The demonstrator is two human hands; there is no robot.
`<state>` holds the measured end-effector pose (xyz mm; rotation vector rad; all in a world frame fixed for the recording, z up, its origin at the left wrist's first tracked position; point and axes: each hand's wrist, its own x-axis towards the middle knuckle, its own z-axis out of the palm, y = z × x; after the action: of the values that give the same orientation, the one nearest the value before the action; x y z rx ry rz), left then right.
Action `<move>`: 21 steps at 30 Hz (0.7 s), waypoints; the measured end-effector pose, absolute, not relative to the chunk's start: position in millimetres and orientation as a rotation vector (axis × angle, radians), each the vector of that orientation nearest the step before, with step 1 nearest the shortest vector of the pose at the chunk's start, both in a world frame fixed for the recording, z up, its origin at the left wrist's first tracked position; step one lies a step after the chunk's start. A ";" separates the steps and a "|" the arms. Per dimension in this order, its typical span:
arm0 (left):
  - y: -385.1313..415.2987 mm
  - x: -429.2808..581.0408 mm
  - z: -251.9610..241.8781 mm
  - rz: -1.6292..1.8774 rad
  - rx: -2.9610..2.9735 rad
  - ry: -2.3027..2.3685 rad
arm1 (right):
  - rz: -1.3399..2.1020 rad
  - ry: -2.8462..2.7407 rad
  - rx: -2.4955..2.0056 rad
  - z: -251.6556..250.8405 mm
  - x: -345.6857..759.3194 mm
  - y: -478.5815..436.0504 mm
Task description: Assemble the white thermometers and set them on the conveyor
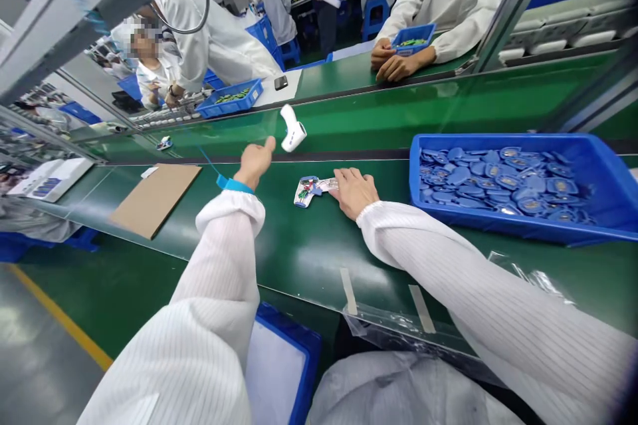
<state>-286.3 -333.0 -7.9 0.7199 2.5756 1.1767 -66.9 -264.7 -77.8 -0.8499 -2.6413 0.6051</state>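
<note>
My left hand (256, 163), with a blue wrist strap, is stretched out over the near edge of the green conveyor belt. Nothing shows in it, and its fingers are partly apart. Just beyond it, not touching, a white handheld device (292, 129) with a bent handle lies on the belt. My right hand (355, 192) rests on the worktop, its thumb and fingers on the handle end of an opened handheld device (307, 191). Wires and a small green part show inside that white shell. The fingers hide the end of its handle.
A blue bin (503, 219) of blue flat parts stands to the right. Brown cardboard (155, 200) lies at left. Across the belt (349, 126), one person holds a small blue tray (413, 39); another blue tray (230, 99) and a black object (280, 82) are near another person.
</note>
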 end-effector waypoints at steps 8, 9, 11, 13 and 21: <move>-396.4 -162.9 -70.5 1.097 1.011 1.893 | 0.739 -2.602 -0.863 -72.2 17.8 -287.5; -403.8 -147.3 -67.9 1.137 1.041 1.796 | 0.764 -2.575 -0.820 -66.8 37.4 -292.3; -413.9 -117.9 -59.2 1.193 1.114 1.678 | 0.832 -2.481 -0.751 -56.6 71.8 -300.4; -417.7 -91.5 -50.8 1.184 1.202 1.675 | 0.864 -2.392 -0.728 -49.1 96.0 -306.9; -409.0 -27.7 -46.1 1.042 1.726 1.870 | 0.309 -2.352 -0.802 -23.7 127.4 -331.9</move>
<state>-27.7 -409.0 -46.1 1.7262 1.8700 1.0425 127.4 -331.9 -23.7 -0.8023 -2.3524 0.3094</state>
